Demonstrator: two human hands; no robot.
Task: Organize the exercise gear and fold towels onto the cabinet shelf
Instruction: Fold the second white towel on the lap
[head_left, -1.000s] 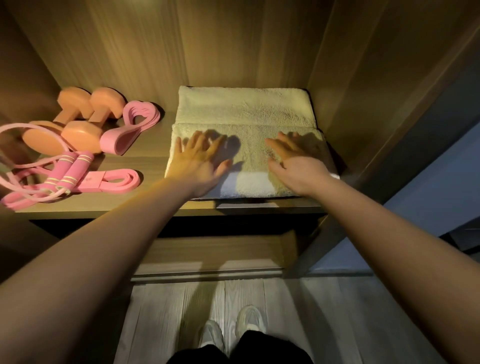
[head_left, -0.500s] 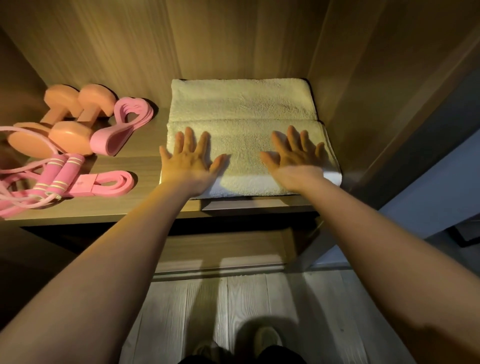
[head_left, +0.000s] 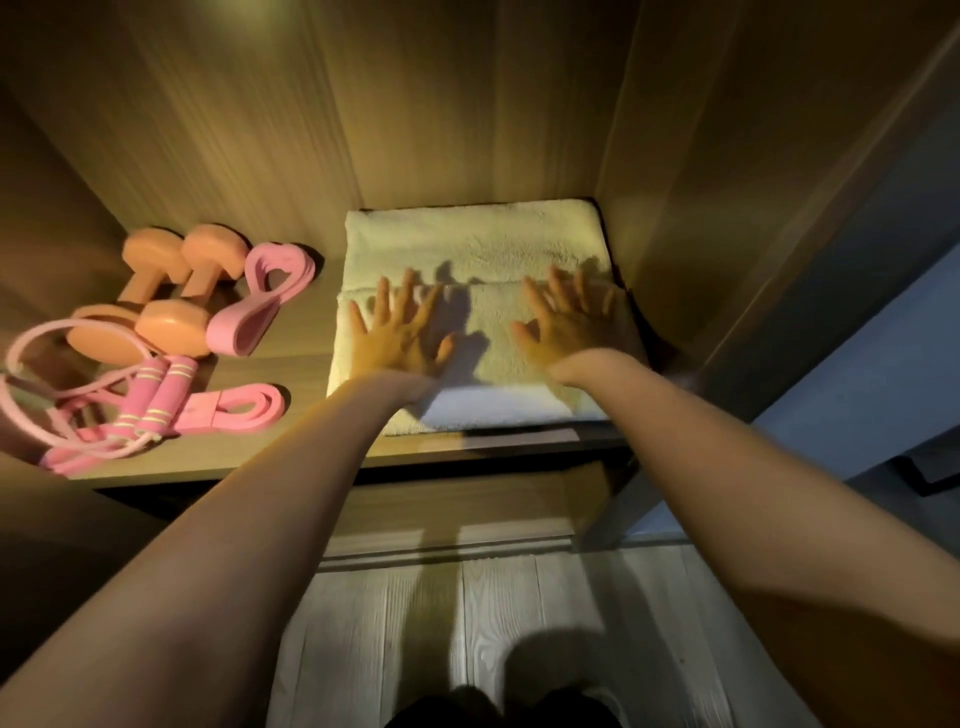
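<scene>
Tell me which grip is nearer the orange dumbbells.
Left. The left grip lies flat on the left half of the folded towel, to the right of the orange dumbbells; the right grip lies flat on its right half, farther off.

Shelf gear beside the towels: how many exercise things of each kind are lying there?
Orange dumbbells: 2
Pink resistance bands: 2
Pink jump rope: 1
Total: 5
</scene>
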